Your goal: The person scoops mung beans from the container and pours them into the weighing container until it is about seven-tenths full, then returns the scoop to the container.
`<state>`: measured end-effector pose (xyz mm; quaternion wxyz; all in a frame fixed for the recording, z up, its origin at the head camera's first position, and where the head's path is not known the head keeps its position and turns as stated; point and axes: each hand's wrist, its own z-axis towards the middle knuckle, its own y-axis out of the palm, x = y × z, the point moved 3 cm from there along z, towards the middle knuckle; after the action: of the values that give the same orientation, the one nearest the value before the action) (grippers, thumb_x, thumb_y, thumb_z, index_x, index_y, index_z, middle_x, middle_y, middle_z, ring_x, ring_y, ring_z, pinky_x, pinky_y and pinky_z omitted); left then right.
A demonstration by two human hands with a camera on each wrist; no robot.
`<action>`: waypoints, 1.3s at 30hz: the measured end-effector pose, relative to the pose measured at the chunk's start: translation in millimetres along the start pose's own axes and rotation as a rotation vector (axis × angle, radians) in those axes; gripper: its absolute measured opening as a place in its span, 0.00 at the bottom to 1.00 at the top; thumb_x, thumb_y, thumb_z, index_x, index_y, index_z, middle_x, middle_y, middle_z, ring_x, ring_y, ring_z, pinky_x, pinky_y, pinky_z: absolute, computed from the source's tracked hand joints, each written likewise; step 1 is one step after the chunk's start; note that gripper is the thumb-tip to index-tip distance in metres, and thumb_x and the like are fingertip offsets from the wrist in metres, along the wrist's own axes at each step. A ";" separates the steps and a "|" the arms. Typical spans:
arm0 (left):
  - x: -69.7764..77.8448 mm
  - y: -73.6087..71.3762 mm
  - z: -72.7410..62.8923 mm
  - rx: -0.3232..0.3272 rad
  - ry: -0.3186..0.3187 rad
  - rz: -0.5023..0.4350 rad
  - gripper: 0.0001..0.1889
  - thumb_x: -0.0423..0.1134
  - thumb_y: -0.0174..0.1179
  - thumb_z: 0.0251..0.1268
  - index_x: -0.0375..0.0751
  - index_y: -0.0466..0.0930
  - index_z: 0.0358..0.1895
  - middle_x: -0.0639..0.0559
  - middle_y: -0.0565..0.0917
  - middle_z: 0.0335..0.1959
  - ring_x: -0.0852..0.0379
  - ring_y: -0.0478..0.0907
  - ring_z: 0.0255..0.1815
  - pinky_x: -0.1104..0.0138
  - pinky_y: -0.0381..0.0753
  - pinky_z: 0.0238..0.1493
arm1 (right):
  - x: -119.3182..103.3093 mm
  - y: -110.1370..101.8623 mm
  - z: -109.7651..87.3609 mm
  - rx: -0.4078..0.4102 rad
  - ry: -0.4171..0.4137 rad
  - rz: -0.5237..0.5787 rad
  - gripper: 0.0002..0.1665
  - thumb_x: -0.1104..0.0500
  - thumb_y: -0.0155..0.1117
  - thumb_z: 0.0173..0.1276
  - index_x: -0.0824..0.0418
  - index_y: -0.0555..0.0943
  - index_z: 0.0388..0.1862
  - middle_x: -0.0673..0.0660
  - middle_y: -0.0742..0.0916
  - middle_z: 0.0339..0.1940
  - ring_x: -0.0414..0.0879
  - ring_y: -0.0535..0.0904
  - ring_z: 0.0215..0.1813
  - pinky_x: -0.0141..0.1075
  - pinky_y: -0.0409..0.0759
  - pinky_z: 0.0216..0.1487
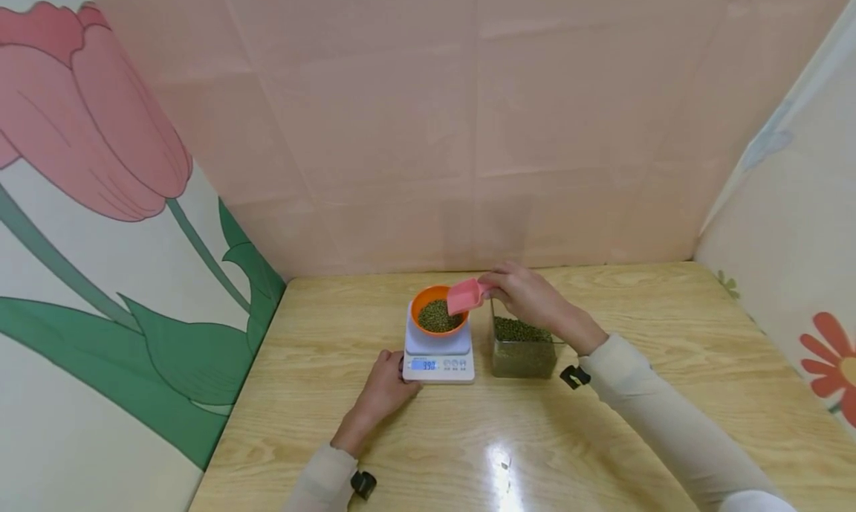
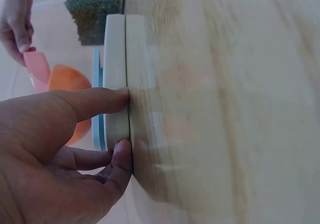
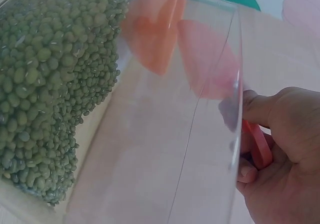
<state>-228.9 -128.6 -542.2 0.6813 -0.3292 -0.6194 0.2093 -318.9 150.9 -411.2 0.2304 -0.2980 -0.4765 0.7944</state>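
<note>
My right hand (image 1: pixel 531 298) grips the handle of a pink scoop (image 1: pixel 464 296). The scoop is tilted, its front end over an orange bowl (image 1: pixel 418 302) that holds green mung beans (image 1: pixel 438 318). Under the bowl is a white digital kitchen scale (image 1: pixel 438 346) with a lit display (image 1: pixel 425 365). At the scale's near left corner, my left hand (image 1: pixel 384 387) pinches its sides between thumb and fingers; the left wrist view shows fingertips against the scale's edge (image 2: pixel 116 58), low by the table.
Right of the scale stands a clear plastic box (image 1: pixel 524 363), below my right forearm, with more mung beans (image 3: pixel 50 78) heaped to one side. The wooden table (image 1: pixel 321 326) meets a pink-covered wall (image 1: pixel 374 200) at the back. Painted flower panels flank both sides.
</note>
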 end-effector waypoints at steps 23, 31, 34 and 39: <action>1.2 -0.1 -0.8 0.000 0.005 0.006 0.24 0.34 0.73 0.63 0.33 0.84 0.62 0.43 0.82 0.50 0.54 0.65 0.45 0.65 0.69 0.45 | -1.2 -1.9 -7.3 0.046 -0.021 0.016 0.15 0.63 0.72 0.72 0.68 0.87 0.54 0.64 0.89 0.52 0.59 0.86 0.55 0.52 0.86 0.55; 1.1 0.3 -0.3 -0.015 -0.011 -0.015 0.25 0.33 0.74 0.63 0.32 0.83 0.63 0.42 0.81 0.50 0.53 0.65 0.45 0.65 0.70 0.45 | -4.1 -11.2 -12.3 0.062 -0.027 0.013 0.16 0.62 0.73 0.72 0.68 0.87 0.55 0.64 0.90 0.52 0.58 0.87 0.54 0.52 0.87 0.55; -0.4 1.0 0.6 -0.021 -0.011 -0.025 0.25 0.33 0.74 0.63 0.32 0.83 0.63 0.43 0.80 0.49 0.53 0.65 0.45 0.66 0.70 0.44 | -4.9 -14.6 -14.3 0.066 -0.027 0.008 0.16 0.62 0.73 0.72 0.68 0.87 0.54 0.63 0.90 0.52 0.58 0.87 0.54 0.52 0.87 0.54; -2.1 1.7 1.8 -0.023 -0.003 -0.023 0.25 0.33 0.74 0.63 0.33 0.83 0.63 0.43 0.80 0.49 0.53 0.65 0.45 0.66 0.71 0.43 | -6.0 -19.9 -18.3 0.071 -0.025 -0.005 0.15 0.62 0.74 0.71 0.67 0.88 0.54 0.62 0.90 0.51 0.56 0.87 0.52 0.51 0.87 0.52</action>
<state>-230.8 -128.5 -544.9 0.6788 -0.3296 -0.6266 0.1948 -300.3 167.0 -398.6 0.2369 -0.2785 -0.4517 0.8138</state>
